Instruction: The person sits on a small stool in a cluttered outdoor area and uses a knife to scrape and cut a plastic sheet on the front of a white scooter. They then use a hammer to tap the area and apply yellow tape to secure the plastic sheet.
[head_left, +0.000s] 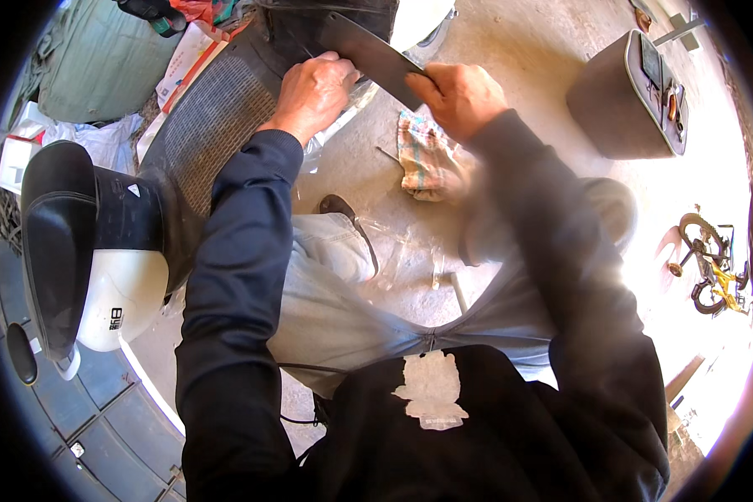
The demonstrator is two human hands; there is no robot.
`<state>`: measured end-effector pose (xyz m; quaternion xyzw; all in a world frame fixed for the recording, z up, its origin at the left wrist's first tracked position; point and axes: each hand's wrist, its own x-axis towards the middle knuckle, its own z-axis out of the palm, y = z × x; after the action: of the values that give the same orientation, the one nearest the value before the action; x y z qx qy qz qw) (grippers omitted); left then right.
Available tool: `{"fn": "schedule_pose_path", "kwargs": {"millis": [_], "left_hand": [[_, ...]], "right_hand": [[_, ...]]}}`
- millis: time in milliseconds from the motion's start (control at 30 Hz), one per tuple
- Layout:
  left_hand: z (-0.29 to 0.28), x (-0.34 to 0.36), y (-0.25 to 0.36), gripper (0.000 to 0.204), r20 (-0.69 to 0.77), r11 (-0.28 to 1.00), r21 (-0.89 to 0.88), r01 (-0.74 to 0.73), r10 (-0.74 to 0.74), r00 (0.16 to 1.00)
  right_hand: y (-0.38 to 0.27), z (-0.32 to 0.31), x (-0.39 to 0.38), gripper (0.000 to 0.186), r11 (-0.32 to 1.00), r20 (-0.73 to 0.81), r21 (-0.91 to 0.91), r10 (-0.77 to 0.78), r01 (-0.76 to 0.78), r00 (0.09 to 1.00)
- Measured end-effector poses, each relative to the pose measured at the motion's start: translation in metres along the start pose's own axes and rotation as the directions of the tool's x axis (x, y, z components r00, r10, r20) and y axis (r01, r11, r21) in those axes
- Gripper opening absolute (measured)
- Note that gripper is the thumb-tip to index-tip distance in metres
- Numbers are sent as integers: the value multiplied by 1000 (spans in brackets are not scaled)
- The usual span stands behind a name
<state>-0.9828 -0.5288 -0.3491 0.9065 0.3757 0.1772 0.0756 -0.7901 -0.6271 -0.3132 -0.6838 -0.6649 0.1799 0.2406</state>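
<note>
At the top middle, a long dark flat plate point(375, 60) slants down to the right beside the black front part of a scooter. My right hand point(464, 96) is closed round its lower right end, thumb over the face. Just left of the plate, my left hand point(316, 92) is closed with curled fingers close to the scooter's front; what they pinch, if anything, is hidden. Beneath my left hand runs the scooter's dark mesh-patterned footboard point(213, 117). A checked cloth point(427, 155) lies on the ground below my right hand, next to a thin rod.
The scooter's black seat point(63, 243) and white body point(121, 297) stand at the left. A grey box-like stool point(615, 105) with a phone and keys on top is at the upper right. Clear plastic scraps point(406, 247) lie between my feet. A yellow small bicycle point(715, 268) is far right.
</note>
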Motion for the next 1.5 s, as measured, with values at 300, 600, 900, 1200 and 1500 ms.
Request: {"fn": "schedule_pose_path", "kwargs": {"millis": [300, 600, 900, 1200, 1500], "left_hand": [[0, 1, 3, 14, -34, 1000, 8, 5, -4, 999], [-10, -26, -12, 16, -39, 982, -103, 159, -164, 986], [-7, -15, 12, 32, 151, 876, -198, 440, -416, 897], [-3, -13, 0, 16, 157, 929, -156, 336, -313, 937], [-5, -12, 0, 12, 91, 968, -110, 224, -214, 973]], "right_hand": [[1, 23, 12, 30, 991, -63, -125, -61, 53, 996], [21, 15, -22, 31, 1000, -126, 26, 10, -7, 992], [24, 36, -36, 30, 998, -97, 49, 55, -50, 994], [29, 56, -35, 31, 983, -50, 157, 104, -95, 993], [34, 73, -17, 30, 946, -30, 321, 56, -43, 998]]}}
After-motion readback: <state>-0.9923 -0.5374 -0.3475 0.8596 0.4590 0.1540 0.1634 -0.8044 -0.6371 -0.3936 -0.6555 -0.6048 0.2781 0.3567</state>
